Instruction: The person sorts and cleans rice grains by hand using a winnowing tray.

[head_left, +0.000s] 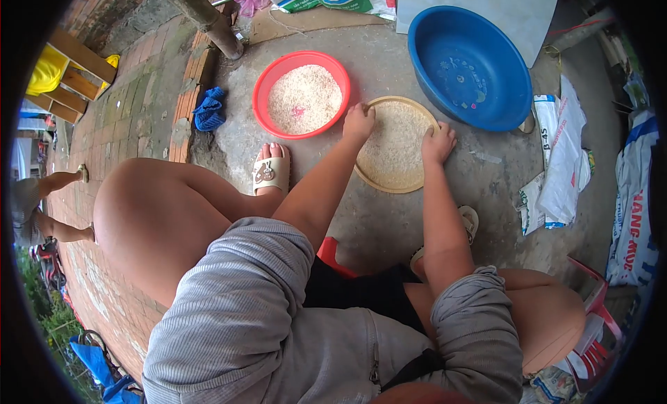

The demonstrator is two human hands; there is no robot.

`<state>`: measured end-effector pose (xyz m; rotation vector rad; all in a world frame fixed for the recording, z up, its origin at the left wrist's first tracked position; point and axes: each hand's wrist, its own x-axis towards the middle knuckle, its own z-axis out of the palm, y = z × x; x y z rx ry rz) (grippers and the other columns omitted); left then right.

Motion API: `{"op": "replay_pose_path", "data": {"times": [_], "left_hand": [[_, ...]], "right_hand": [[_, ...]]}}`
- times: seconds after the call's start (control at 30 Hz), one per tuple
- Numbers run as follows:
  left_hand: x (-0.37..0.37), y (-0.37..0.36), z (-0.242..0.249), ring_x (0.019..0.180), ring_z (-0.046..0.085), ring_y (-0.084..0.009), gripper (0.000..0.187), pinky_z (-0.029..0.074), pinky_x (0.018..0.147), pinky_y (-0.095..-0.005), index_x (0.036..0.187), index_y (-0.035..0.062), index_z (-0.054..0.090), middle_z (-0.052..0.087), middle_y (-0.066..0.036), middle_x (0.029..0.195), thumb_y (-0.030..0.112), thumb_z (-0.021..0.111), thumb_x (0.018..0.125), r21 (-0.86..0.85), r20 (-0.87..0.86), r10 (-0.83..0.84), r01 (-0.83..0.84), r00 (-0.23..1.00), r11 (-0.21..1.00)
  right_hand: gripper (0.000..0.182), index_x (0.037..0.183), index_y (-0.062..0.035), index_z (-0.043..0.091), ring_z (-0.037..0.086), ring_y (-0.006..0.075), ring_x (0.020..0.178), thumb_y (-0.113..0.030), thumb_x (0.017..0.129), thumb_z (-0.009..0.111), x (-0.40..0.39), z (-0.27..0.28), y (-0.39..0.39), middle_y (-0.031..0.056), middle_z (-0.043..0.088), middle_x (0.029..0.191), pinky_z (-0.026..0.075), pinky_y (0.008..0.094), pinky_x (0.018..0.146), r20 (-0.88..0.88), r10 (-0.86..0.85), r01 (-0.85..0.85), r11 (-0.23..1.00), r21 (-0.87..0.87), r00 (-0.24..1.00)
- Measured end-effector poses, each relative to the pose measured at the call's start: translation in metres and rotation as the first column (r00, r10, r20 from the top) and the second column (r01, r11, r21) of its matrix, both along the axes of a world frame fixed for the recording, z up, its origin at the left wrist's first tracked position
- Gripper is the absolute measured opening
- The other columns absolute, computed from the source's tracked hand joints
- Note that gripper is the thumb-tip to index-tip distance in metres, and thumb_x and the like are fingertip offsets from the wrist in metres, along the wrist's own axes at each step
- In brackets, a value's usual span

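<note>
My left hand (pixel 358 121) is closed on the left side of the rim of a round, tan sieve-like tray (pixel 388 189). On the opposite side, my right hand (pixel 439 141) grips the same rim. Pale grains (pixel 396 141), which look like rice, lie spread over the tray. Just left of my left hand stands a red basin (pixel 261 102), holding a heap of similar grains (pixel 306 95) with a small pink bit on it. Beyond my right hand, a large blue basin (pixel 464 63) shows a few small bits on its bottom.
White printed sacks (pixel 556 154) lie at the right, with another sack (pixel 632 223) farther out. A blue cloth (pixel 209 110) is near the brick edging. A post (pixel 208 22) rises at the upper left. Another person's legs (pixel 59 185) show at the far left.
</note>
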<state>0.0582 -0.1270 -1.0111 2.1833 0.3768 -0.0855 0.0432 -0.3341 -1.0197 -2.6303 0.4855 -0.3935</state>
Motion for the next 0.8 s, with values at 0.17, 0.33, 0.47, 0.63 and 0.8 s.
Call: {"op": "replay_pose_path", "data": {"times": [0.17, 0.33, 0.47, 0.63, 0.8], "left_hand": [[-0.047, 0.013, -0.040, 0.098, 0.055, -0.0376, 0.037, 0.042, 0.088, -0.0447, 0.109, 0.0046, 0.057, 0.057, -0.022, 0.105, 0.033, 0.051, 0.087, 0.305, 0.139, 0.196, -0.230, 0.971, 0.924], [-0.050, 0.009, -0.022, 0.091, 0.058, -0.0377, 0.034, 0.046, 0.079, -0.0468, 0.098, -0.0006, 0.054, 0.054, -0.020, 0.107, 0.032, 0.050, 0.087, 0.287, -0.002, 0.432, -0.413, 0.902, 0.864], [-0.073, -0.005, -0.016, 0.090, 0.058, -0.0379, 0.030, 0.047, 0.076, -0.0473, 0.100, 0.0021, 0.048, 0.054, -0.019, 0.102, 0.030, 0.047, 0.090, 0.285, 0.021, 0.476, -0.462, 0.879, 0.840], [-0.065, -0.017, -0.018, 0.088, 0.060, -0.0395, 0.031, 0.048, 0.074, -0.0489, 0.099, 0.0047, 0.043, 0.060, -0.022, 0.096, 0.035, 0.042, 0.093, 0.218, -0.148, 0.109, -0.075, 0.983, 0.973], [-0.052, 0.035, -0.016, 0.084, 0.064, -0.0347, 0.032, 0.051, 0.069, -0.0455, 0.107, 0.0058, 0.046, 0.064, -0.018, 0.092, 0.034, 0.045, 0.091, 0.386, -0.235, 0.192, -0.090, 0.953, 0.918]], "right_hand": [[0.030, 0.103, -0.0035, 0.052, 0.058, 0.0347, 0.089, -0.030, 0.088, 0.052, -0.036, -0.027, -0.030, 0.0185, 0.060, 0.098, 0.043, 0.0431, 0.085, -0.133, -0.083, 0.082, 0.997, -0.011, 0.988], [0.030, 0.096, -0.0014, 0.046, 0.059, 0.0410, 0.084, -0.031, 0.093, 0.040, -0.036, -0.026, 0.008, 0.0232, 0.060, 0.095, 0.047, 0.0478, 0.070, -0.173, -0.144, 0.153, 0.987, 0.044, 0.974], [0.029, 0.097, -0.0042, 0.047, 0.060, 0.0401, 0.085, -0.032, 0.094, 0.039, -0.043, -0.027, 0.002, 0.0215, 0.061, 0.097, 0.047, 0.0476, 0.071, -0.210, -0.109, 0.113, 0.994, 0.007, 0.972], [0.028, 0.097, -0.0041, 0.047, 0.062, 0.0367, 0.080, -0.031, 0.095, 0.039, -0.039, -0.022, -0.049, 0.0188, 0.061, 0.096, 0.049, 0.0456, 0.064, -0.253, -0.190, 0.172, 0.981, -0.091, 0.949], [0.027, 0.100, -0.0036, 0.045, 0.062, 0.0370, 0.084, -0.030, 0.095, 0.041, -0.039, -0.037, 0.012, 0.0190, 0.060, 0.099, 0.050, 0.0459, 0.068, -0.204, -0.123, 0.112, 0.991, -0.067, 0.971]]}}
